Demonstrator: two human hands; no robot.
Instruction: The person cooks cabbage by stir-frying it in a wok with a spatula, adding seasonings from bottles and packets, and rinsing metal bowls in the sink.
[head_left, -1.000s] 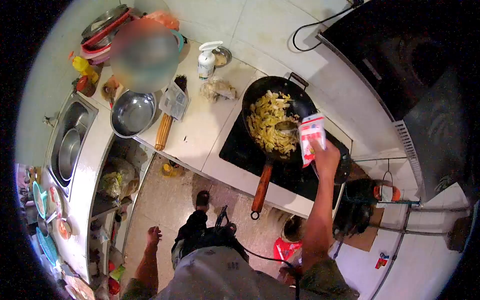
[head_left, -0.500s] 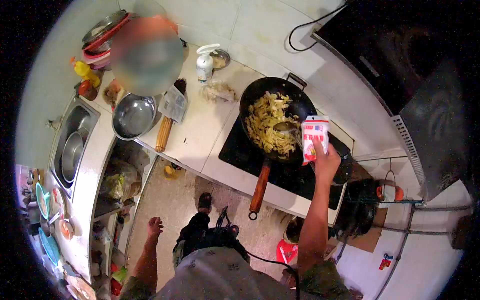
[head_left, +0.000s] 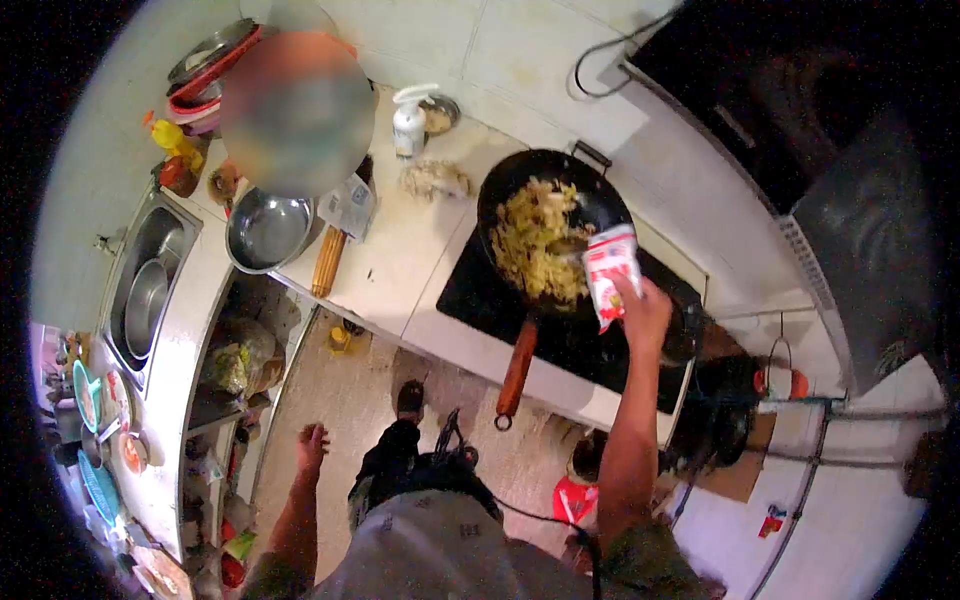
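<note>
My right hand [head_left: 645, 305] grips a white seasoning packet [head_left: 611, 265] with red printing, holding it tilted over the right edge of a black wok [head_left: 603, 190]. Chopped pale yellow food [head_left: 535, 235] lies in the wok, and a ladle's bowl rests in it, partly hidden behind the packet. The wok sits on a black stove [head_left: 470, 285], its wooden handle [head_left: 517, 370] pointing toward me. Low beside my body hangs my left hand [head_left: 313, 447], empty, with fingers loosely bent and apart.
Left of the stove, the counter [head_left: 400, 260] holds a metal bowl [head_left: 268, 230], a wooden-handled brush [head_left: 330, 262], a crumpled plastic bag [head_left: 437, 180] and a white spray bottle [head_left: 408, 130]. A sink [head_left: 185, 235] is farther left. The range hood [head_left: 740, 120] overhangs at upper right.
My right hand has shifted slightly left and the packet leans more to the left, farther over the wok. My left hand has risen a little.
</note>
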